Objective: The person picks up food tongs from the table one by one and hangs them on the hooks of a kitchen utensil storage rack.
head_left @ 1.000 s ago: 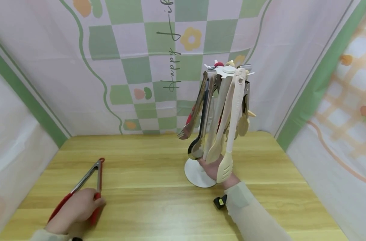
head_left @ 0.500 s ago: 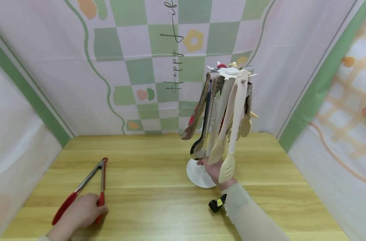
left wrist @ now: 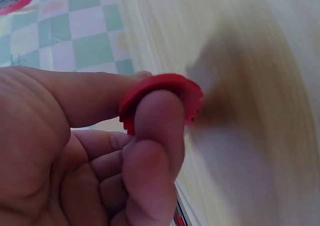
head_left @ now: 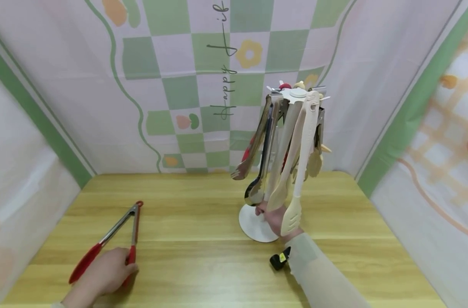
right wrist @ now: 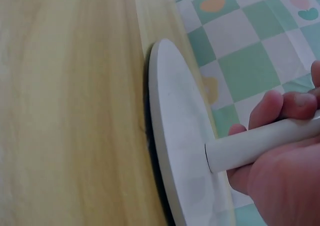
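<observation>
In the head view, my left hand is at the lower left of the table, gripping one arm of a pair of red-tipped metal tongs that are spread apart. The left wrist view shows the thumb and fingers pinching one scalloped red tong head. My right hand is behind hanging utensils, its fingers wrapped round the white post of a utensil stand, just above the round base. A cream slotted turner, a cream spoon and a black ladle hang nearby.
More utensils hang around the stand's white top, including a metal serving fork and a wooden spoon. A patterned cloth stands behind the wooden table. A black wrist camera is strapped below my right hand.
The head view has shifted slightly, so the scene lies a little further right. The tongs' ringed end has swung slightly right. My right hand stays at the post.
</observation>
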`<state>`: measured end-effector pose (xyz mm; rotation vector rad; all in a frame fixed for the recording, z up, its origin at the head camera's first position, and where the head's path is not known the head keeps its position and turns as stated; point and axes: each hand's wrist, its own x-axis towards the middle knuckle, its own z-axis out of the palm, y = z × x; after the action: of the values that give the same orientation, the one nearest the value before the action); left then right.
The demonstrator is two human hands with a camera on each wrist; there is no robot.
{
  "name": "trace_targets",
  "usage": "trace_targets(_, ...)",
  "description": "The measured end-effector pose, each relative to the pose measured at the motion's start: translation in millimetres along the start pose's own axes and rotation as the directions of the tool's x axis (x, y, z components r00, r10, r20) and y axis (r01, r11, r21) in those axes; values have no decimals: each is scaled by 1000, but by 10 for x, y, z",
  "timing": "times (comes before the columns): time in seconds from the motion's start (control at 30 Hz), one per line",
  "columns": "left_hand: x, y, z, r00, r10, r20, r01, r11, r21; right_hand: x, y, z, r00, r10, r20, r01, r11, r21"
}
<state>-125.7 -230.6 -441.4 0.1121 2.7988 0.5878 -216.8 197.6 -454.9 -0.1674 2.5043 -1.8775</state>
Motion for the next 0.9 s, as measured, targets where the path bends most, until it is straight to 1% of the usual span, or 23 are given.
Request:
trace_targets(0.1,11,17,2,1000,10,-5,-10,1000,3,-11,-6,-19,999,42,1,-42,999,8)
trace_targets(0.2,18,33,9,1000,-5,4,5,1000,-14,-13,-12,-17,997,73,-7,-72,997,2)
trace_targets(0.33,20,47,19,1000,-27,16,27,999,-29,-23,-38,-3,994,106,-11,-106,992,-66)
trace_targets(0.4,12,53,16,999,-35,20,36,999,-38,-35,-53,-23,993,120,-5,-120,985,-125)
trace_targets(0.47,-2,54,3,999,-41,17,42,998,-41,-43,-49,-66,993,115,16,-110,974,-199)
trace_targets(0.53,-16,47,-24,999,-41,11,41,998,-39,-52,-36,-118,994,108,29,-95,951,-294)
trace_targets(0.6,-25,22,-71,1000,-27,-5,27,999,-23,-53,2,-169,993,116,29,-97,921,-378)
trace_targets(0.7,-50,-57,-169,997,13,-75,-12,1000,8,-52,57,-226,989,150,-11,-138,879,-456)
trace_targets(0.73,-63,-92,-201,994,29,-107,-27,999,21,-52,71,-237,988,155,-26,-149,871,-469)
trace_targets(0.77,-73,-133,-230,988,48,-150,-43,998,38,-58,79,-248,986,160,-46,-162,863,-478)
trace_targets(0.83,-99,-227,-264,967,74,-244,-60,996,65,-73,73,-259,987,147,-66,-160,864,-477)
trace_targets(0.9,-112,-330,-283,942,92,-323,-62,993,102,-92,43,-261,989,125,-77,-146,867,-475)
